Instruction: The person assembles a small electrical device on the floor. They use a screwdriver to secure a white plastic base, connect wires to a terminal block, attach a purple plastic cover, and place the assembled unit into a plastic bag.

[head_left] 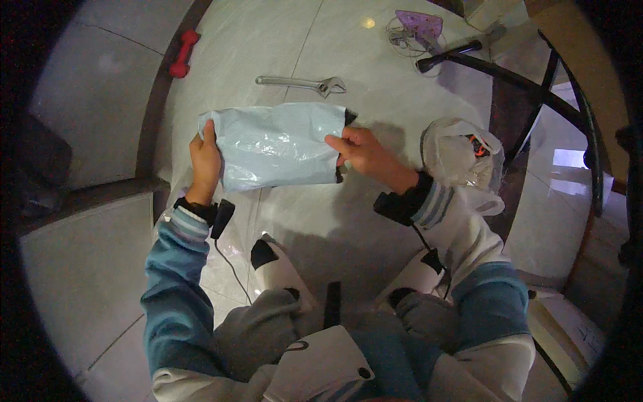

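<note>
I hold a pale blue plastic mailer bag (pixel 274 144) stretched flat between both hands above the tiled floor. My left hand (pixel 204 161) grips its left edge, fingers curled over the top corner. My right hand (pixel 358 151) pinches its right edge, where a dark inner lining shows. Each wrist carries a black strap with a small device and a cable. My knees and white slippers (pixel 278 268) are below the bag.
An adjustable wrench (pixel 305 84) lies on the floor beyond the bag. A red dumbbell (pixel 183 53) sits at the far left. A clear plastic bag with items (pixel 462 157) rests to the right by a black chair frame (pixel 536 94). A purple object with wires (pixel 418 27) lies far back.
</note>
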`<state>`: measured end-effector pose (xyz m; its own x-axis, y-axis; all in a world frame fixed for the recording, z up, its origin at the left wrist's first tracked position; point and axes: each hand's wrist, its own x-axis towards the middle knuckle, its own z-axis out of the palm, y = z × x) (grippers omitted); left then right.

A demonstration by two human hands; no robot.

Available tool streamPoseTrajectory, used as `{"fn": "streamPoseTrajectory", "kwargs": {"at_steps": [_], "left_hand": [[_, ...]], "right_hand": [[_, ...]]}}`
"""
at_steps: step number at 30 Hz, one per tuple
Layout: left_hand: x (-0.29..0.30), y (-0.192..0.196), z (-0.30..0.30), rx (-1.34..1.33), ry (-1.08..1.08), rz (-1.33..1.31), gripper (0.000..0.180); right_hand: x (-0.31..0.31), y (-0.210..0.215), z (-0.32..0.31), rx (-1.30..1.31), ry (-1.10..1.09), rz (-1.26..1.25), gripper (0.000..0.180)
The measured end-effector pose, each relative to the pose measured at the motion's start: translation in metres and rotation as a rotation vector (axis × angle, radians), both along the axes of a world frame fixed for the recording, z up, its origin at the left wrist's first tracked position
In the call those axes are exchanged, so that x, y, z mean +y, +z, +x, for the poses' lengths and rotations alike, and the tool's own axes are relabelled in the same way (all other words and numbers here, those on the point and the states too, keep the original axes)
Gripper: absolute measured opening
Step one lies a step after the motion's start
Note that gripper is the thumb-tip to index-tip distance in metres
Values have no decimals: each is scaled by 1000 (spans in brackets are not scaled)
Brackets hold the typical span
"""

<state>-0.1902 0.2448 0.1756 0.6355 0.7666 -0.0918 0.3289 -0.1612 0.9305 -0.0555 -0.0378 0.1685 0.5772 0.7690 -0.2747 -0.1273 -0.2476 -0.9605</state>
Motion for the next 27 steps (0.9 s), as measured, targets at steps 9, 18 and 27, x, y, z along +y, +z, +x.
{"fn": "streamPoseTrajectory", "kwargs": {"at_steps": [9, 18, 27], "left_hand": [[-28, 22, -8, 73, -311, 980, 58], [-86, 14, -12, 165, -462, 58, 51], [-23, 6, -29, 123, -454, 215, 57]], "right_hand": [[20, -22, -45, -499, -188, 115, 17], [40, -9, -89, -690, 207, 224, 40], [-30, 67, 14, -296, 258, -53, 24]]}}
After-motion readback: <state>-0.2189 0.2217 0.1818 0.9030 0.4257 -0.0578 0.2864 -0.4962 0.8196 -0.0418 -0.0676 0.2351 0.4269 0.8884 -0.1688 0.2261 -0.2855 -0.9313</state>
